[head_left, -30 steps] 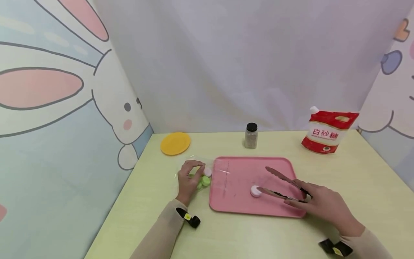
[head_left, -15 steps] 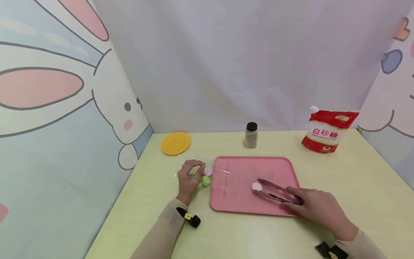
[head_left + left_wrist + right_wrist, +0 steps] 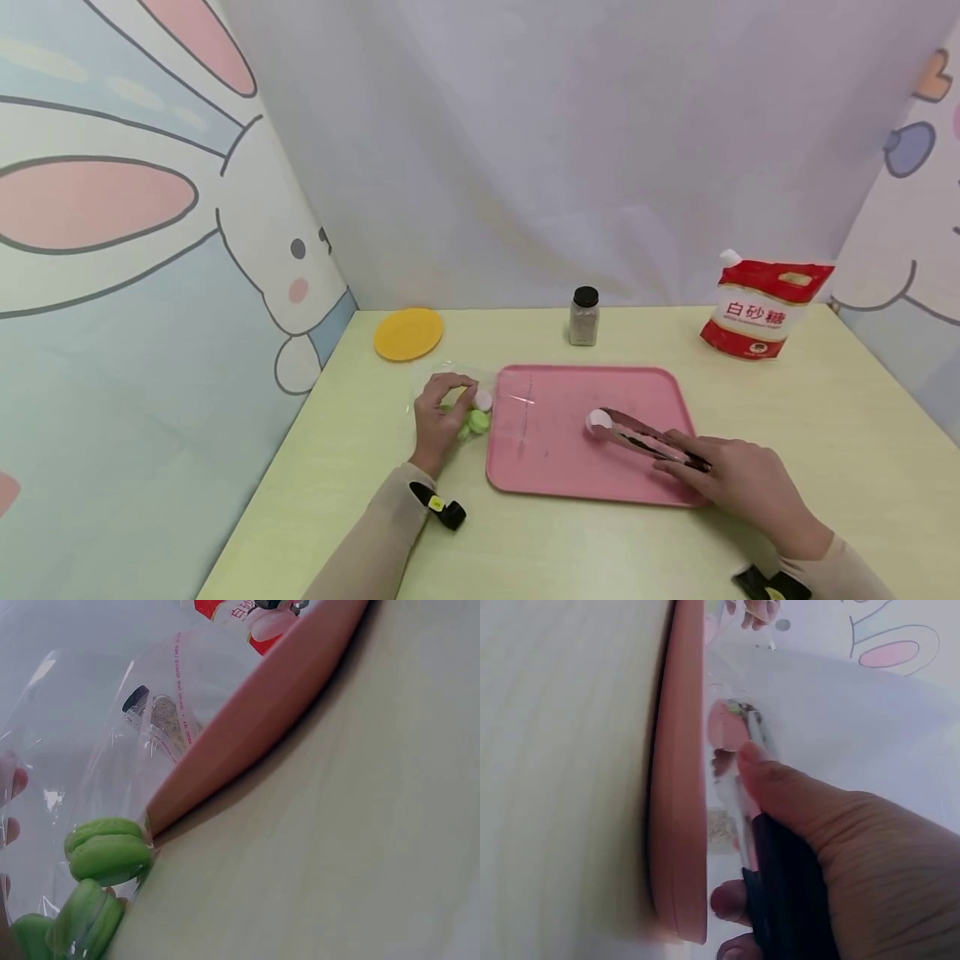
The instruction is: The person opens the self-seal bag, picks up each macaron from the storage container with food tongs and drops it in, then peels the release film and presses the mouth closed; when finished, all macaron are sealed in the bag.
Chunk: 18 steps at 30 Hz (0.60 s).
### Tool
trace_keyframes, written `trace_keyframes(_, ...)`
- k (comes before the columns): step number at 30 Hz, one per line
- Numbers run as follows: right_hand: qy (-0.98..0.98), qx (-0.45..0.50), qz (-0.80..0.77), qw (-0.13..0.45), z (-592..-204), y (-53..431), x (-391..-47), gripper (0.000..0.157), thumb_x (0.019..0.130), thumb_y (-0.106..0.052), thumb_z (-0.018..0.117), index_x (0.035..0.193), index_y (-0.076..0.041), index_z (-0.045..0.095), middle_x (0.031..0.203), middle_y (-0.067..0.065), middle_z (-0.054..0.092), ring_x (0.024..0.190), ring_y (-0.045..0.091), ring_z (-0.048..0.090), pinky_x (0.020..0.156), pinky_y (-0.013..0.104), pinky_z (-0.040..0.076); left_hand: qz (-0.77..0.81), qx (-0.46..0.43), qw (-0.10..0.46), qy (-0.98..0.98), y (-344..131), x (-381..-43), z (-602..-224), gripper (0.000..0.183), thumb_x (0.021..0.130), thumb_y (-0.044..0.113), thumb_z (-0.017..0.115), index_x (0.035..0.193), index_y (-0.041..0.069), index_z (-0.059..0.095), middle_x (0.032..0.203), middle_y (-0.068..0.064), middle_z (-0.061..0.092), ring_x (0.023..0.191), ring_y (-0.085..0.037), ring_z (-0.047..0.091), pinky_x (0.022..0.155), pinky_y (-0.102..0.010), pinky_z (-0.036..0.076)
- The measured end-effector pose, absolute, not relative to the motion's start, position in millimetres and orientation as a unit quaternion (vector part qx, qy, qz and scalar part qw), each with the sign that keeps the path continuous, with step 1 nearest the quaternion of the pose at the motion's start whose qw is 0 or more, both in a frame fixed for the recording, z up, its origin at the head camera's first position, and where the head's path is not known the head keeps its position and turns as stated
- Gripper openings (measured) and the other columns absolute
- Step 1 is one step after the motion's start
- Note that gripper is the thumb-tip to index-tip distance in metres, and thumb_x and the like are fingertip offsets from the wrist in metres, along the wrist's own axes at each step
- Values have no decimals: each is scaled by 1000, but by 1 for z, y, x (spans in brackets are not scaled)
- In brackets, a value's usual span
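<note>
My left hand [image 3: 438, 425] pinches a clear plastic bag [image 3: 112, 765] at the left end of the pink tray [image 3: 555, 475]. Inside the bag lie several macarons, among them a green macaron [image 3: 109, 851] and a pale pink one [image 3: 482, 401]. My right hand [image 3: 750, 483] grips a pair of tongs [image 3: 648, 440] by its dark handles [image 3: 791, 900]. Between the tong tips sits another pale pink macaron [image 3: 597, 421], over the middle of the tray; whether it touches the tray I cannot tell. In the right wrist view, this macaron [image 3: 727, 729] shows beyond my thumb.
An orange-yellow plate [image 3: 408, 335] lies at the back left of the table. Behind the tray stands a small jar [image 3: 584, 318] with a black lid. A red and white sugar pouch [image 3: 759, 312] stands at the back right.
The tongs have moved left and their tips have come together around the pink macaron, which has shifted slightly back on the tray. My left hand stays in place on the bag.
</note>
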State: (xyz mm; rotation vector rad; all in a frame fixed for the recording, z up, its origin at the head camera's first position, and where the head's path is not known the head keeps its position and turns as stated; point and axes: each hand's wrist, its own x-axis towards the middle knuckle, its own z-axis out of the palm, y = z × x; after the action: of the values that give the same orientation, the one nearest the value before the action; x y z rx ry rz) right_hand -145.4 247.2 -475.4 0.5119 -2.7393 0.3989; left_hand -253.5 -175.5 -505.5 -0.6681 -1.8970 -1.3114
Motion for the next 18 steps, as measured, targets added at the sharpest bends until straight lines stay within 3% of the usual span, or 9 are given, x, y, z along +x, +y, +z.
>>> trace_keyframes(4,-942,199,144,227,-473,247,-145,46,71,-46,89,109,-22,80,71,-14,65,52,-1,34,47,23,30,-507,-260,365,-737,-176,-254,-503,9,89,2,74,96,9,75,94,-4,74,94,-23,64,90,-30,51)
trace_keyframes(14,-924,226,160,264,-472,243,-146,47,64,-42,92,105,-24,80,64,-17,59,51,-4,32,46,21,29,-512,-259,372,-729,-177,-254,-505,11,89,1,74,98,7,74,95,-5,73,94,-23,65,90,-29,52)
trace_keyframes(18,-931,226,174,229,-467,230,-151,45,69,-47,89,108,-28,79,57,-19,50,51,-1,34,48,24,33,-513,-257,374,-729,-176,-255,-509,12,89,0,74,99,8,74,95,-5,73,94,-23,65,90,-29,52)
